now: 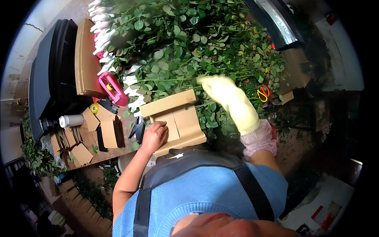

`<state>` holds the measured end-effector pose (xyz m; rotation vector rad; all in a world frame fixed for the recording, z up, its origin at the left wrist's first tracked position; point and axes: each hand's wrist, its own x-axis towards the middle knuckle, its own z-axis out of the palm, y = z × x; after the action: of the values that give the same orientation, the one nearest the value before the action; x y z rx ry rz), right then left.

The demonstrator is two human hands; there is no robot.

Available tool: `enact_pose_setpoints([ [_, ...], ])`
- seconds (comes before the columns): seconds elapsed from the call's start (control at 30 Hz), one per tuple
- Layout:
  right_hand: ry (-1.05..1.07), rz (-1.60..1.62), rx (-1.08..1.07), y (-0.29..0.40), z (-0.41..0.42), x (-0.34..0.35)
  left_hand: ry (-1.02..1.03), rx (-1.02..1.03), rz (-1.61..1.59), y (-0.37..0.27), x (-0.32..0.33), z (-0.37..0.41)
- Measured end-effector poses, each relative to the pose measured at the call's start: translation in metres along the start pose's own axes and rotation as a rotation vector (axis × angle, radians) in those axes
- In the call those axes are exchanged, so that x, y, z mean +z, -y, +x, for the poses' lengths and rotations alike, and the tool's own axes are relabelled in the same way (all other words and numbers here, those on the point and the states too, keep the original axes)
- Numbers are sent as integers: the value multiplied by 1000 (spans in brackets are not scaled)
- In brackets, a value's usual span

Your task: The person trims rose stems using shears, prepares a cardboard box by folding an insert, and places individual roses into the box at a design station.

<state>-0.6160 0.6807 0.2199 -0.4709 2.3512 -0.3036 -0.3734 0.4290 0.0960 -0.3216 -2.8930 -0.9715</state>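
My bare left hand [155,134] lies over the left end of a folded cardboard wrap [186,118], fingers bent together on its inner flap. The wrap's far edge is a raised strip of corrugated cardboard [168,102]. My right hand [228,97], in a pale yellow glove with a pinkish knitted cuff, is raised over leafy stems to the right of the wrap. Its fingertips are blurred, close to a green stem [165,79]; whether they grip it is unclear. Leafy cut stems [177,56] cover the table, with white net sleeves [102,26] over their left ends.
Left of the stems stand a pink tape dispenser [113,89], stacked cardboard sheets [86,59] and black sheets [44,71]. Nearer are a tape roll [94,108], a grey-white cylinder [71,121] and a cardboard holder [109,131]. Red-and-yellow scissors [263,93] lie at right.
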Motion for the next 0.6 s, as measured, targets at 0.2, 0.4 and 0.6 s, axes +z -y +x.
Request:
enact_pose_setpoints([
  [0.2,-270,-513,-203,26,98,23,-2,28,-18,1,0,5],
  [0.4,-176,-671,-109,82,84,-16,-25,34,-8,4,3,1],
  [0.6,-708,-353,-260,28,87,-45,-24,69,-32,1,8,9],
])
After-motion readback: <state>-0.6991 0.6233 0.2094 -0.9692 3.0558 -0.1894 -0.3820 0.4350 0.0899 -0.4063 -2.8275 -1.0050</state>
